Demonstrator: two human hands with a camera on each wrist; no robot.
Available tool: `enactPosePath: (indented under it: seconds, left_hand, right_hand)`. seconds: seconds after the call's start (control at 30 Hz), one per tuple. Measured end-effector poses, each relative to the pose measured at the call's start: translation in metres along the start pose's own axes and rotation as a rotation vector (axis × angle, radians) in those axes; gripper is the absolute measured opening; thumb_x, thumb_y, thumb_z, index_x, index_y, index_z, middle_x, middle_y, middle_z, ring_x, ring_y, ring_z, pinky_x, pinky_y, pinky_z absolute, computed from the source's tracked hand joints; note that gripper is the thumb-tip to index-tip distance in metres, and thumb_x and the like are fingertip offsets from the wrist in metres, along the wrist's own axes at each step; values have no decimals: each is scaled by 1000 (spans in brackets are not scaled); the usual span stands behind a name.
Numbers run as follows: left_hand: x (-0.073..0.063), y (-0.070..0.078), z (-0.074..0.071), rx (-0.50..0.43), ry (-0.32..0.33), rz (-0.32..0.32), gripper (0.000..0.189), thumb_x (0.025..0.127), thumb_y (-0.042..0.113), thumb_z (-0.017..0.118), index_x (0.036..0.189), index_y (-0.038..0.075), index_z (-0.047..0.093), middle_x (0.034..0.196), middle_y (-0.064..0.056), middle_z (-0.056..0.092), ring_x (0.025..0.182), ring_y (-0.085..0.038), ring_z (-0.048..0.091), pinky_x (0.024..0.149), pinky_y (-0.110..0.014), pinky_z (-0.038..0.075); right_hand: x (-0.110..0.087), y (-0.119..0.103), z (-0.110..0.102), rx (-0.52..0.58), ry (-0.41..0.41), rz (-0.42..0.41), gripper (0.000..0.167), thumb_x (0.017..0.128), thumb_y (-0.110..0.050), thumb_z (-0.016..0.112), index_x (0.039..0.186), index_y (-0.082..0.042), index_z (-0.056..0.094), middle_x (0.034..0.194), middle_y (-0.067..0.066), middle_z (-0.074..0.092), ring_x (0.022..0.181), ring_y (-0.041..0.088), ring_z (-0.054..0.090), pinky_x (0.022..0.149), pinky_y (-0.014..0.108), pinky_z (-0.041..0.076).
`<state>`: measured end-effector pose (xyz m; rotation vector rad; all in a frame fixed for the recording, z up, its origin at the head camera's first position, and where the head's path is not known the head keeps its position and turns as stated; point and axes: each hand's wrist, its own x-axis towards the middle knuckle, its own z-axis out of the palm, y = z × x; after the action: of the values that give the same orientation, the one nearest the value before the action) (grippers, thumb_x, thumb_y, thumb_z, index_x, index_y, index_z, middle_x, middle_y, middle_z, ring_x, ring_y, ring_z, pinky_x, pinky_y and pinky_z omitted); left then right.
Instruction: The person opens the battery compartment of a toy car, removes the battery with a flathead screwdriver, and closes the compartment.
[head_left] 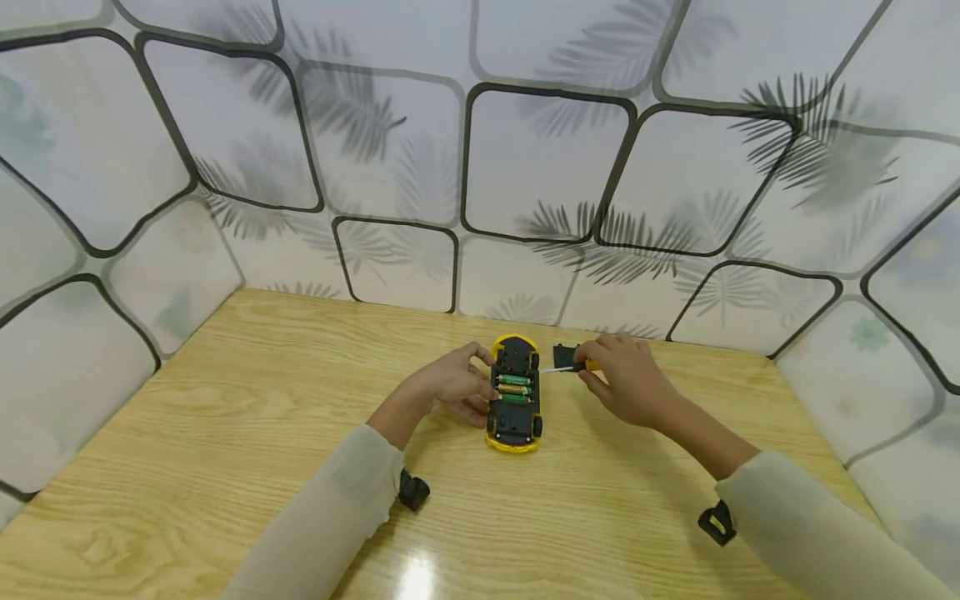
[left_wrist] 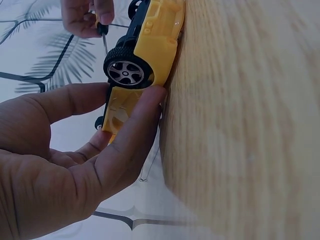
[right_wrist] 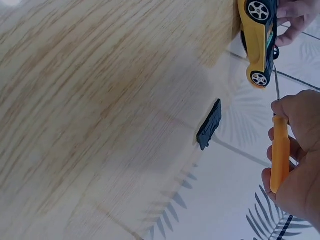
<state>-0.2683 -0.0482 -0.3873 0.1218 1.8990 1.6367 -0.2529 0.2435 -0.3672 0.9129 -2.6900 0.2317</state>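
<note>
A yellow toy car (head_left: 513, 442) lies upside down on the wooden table, its black underside facing up. Three green and gold batteries (head_left: 514, 389) sit side by side in its uncovered compartment. My left hand (head_left: 459, 385) grips the car's left side, thumb and fingers along the body near a wheel (left_wrist: 126, 73). In my right hand (head_left: 626, 379) is a screwdriver with an orange handle (right_wrist: 280, 155), held between thumb and fingers. Its thin metal shaft (head_left: 557, 369) points left, the tip right by the car's edge. Just behind the shaft lies a black battery cover (right_wrist: 209, 125).
The wooden table (head_left: 225, 433) runs back to a wall (head_left: 397, 267) with a stone outline and leaf pattern. Side panels of the same pattern rise at left and right. A small black device (head_left: 414, 490) shows at the left sleeve, and another (head_left: 717, 523) at the right.
</note>
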Motion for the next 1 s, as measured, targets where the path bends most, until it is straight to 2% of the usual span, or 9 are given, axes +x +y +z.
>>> enactPosePath:
  seconds: [0.27, 0.6, 1.0]
  left_hand:
    - [0, 0, 0, -3, 4, 0, 49, 95, -4, 69, 134, 10, 42, 126, -21, 58, 82, -31, 66, 73, -48, 65]
    - [0, 0, 0, 8, 10, 8, 46, 95, -5, 67, 132, 11, 43, 123, -21, 60, 81, -31, 67, 72, -47, 65]
    - [0, -1, 0, 22, -2, 22, 44, 96, -3, 67, 131, 11, 46, 122, -20, 61, 80, -30, 68, 72, -47, 65]
  right_hand:
    - [3, -7, 1, -27, -11, -43, 15, 94, -14, 75, 109, -13, 70, 101, 7, 66, 95, 33, 59, 82, 59, 48]
    - [8, -17, -5, -96, -17, -72, 14, 92, -14, 78, 106, -15, 77, 91, 2, 62, 81, 24, 50, 70, 42, 43]
    - [23, -32, -15, -266, -68, -73, 9, 90, -17, 77, 99, -18, 79, 83, 2, 62, 69, 21, 44, 61, 37, 37]
